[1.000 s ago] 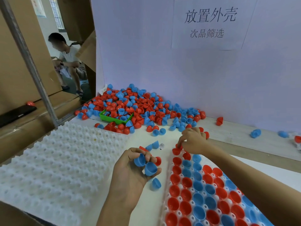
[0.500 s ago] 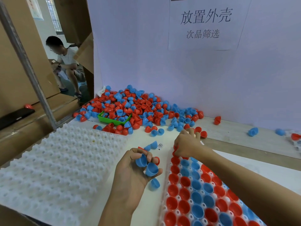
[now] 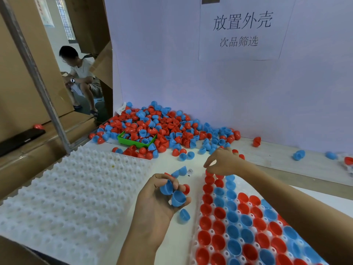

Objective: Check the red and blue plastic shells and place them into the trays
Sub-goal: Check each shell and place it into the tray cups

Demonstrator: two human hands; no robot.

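With the left hand [image 3: 162, 203] clamped on blue shells [image 3: 172, 193], the right hand's [image 3: 225, 162] pinched fingers should seat their red shell [image 3: 209, 173] squarely, mouth-up, in the tray's [image 3: 193, 243] upper-left corner pocket.

The white table [image 3: 183, 165] bears a shell heap [image 3: 164, 127], green bin [image 3: 133, 143] and two white trays [image 3: 72, 197].

A pale lilac backboard [image 3: 191, 73] stands upright behind the desk [image 3: 277, 161], with a white paper sign [image 3: 240, 29] of printed Chinese characters fixed to it. Brown cardboard panels [image 3: 19, 88] close the left side, crossed by a slanting grey metal bar [image 3: 38, 77]. Through the gap between them, a seated person [image 3: 80, 77] in a light shirt and a barred window [image 3: 65, 18] admitting daylight.
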